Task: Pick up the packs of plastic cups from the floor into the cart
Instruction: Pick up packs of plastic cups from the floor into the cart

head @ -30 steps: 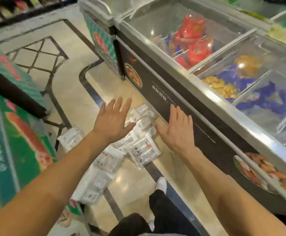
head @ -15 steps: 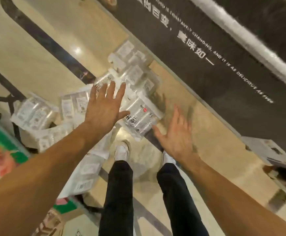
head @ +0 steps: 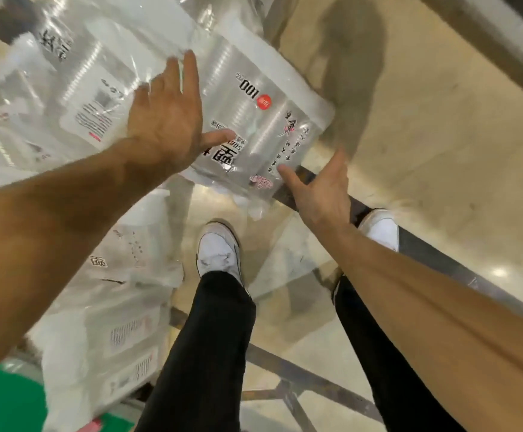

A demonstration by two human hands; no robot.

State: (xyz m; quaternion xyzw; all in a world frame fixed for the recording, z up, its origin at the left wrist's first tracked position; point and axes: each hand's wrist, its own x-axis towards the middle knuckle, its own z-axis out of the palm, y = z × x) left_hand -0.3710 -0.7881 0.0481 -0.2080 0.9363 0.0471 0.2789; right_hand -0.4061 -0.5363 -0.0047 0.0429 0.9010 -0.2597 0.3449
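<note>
Clear pack of plastic cups (head: pixel 263 120), black print, red dot, on the floor (head: pixel 441 151) among other packs (head: pixel 76 88), left hand (head: pixel 166 120) spread over it, right hand (head: pixel 322 188) open beside, both closer than before.

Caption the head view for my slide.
Left hand and right hand, both open, reach for a clear pack of plastic cups on the floor.

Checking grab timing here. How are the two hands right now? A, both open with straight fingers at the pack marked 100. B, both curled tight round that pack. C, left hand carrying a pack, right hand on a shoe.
A: the left hand and the right hand show straight, spread fingers at either side of the pack marked 100, and neither is curled round it.
</note>
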